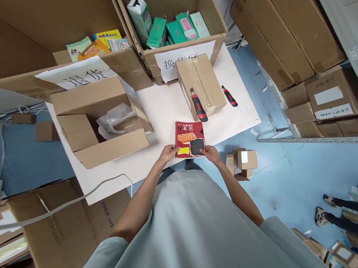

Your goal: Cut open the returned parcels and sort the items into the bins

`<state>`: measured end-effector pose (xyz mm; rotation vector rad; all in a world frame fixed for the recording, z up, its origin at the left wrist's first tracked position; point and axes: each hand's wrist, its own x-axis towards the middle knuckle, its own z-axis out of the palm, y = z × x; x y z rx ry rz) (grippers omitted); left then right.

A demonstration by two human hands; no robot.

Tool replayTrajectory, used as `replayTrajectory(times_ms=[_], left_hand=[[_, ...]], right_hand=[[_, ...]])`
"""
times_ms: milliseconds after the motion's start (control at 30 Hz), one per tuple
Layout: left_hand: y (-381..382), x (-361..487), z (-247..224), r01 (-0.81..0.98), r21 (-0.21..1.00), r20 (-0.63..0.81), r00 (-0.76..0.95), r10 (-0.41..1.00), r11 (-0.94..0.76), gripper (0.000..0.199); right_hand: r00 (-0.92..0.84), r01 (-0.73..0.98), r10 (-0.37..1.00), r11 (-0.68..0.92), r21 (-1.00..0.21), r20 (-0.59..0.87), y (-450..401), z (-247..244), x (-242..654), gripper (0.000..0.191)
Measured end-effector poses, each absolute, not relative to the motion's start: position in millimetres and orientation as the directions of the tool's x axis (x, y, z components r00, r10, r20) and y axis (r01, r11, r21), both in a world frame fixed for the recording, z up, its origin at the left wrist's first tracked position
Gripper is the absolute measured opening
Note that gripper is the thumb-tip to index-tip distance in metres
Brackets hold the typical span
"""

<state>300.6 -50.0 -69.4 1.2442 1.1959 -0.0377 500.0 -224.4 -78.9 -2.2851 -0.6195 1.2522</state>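
A red book (189,132) with orange, yellow and black patches on its cover is held at the front edge of the white table (160,106). My left hand (169,152) grips its lower left edge, and my right hand (211,153) pinches its lower right corner. Left of the book stands an open carton (110,150) with clear plastic inside. Behind the book is a closed, taped carton (207,77). One red and black cutter (198,105) lies on that carton's near left part; another cutter (229,96) lies on the table to its right.
At the back stand two large boxes with paper signs, the left one (17,85) holding colourful books, the right one (220,40) green packages. A grey cable (77,199) crosses at the left. Small cartons (247,159) sit on the floor; a person's legs (351,218) show lower right.
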Motion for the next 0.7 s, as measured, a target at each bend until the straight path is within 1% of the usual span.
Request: replayTrajectory(times_ms=[100, 167, 267, 333, 500, 600, 700], left_hand=[[-35, 276, -39, 0.576, 0.706, -0.692, 0.439, 0.573, 0.412, 0.057], [-27, 255, -16, 0.539, 0.741, -0.654, 0.445, 0.611, 0.400, 0.060], [-19, 225, 22, 0.428, 0.826, -0.550, 0.473, 0.688, 0.367, 0.064], [-14, 211, 46, 0.336, 0.875, -0.476, 0.467, 0.745, 0.348, 0.065], [2, 197, 90, 0.132, 0.927, -0.373, 0.400, 0.837, 0.350, 0.068], [14, 194, 101, 0.054, 0.937, -0.341, 0.364, 0.867, 0.345, 0.069], [26, 188, 105, 0.017, 0.939, -0.328, 0.345, 0.880, 0.343, 0.067]], right_hand=[[0.402, 0.129, 0.677, -0.708, -0.694, -0.616, -217, -55, 494, 0.045], [0.360, 0.093, 0.741, -0.633, -0.768, -0.567, -209, -38, 487, 0.051], [0.338, -0.027, 0.820, -0.483, -0.875, -0.462, -190, -9, 479, 0.058], [0.348, -0.093, 0.854, -0.378, -0.921, -0.386, -172, 13, 476, 0.058], [0.371, -0.070, 0.904, -0.203, -0.977, -0.214, -122, 66, 472, 0.053], [0.348, -0.037, 0.924, -0.158, -0.987, -0.161, -98, 88, 466, 0.054], [0.336, -0.009, 0.933, -0.132, -0.991, -0.127, -84, 99, 458, 0.056]])
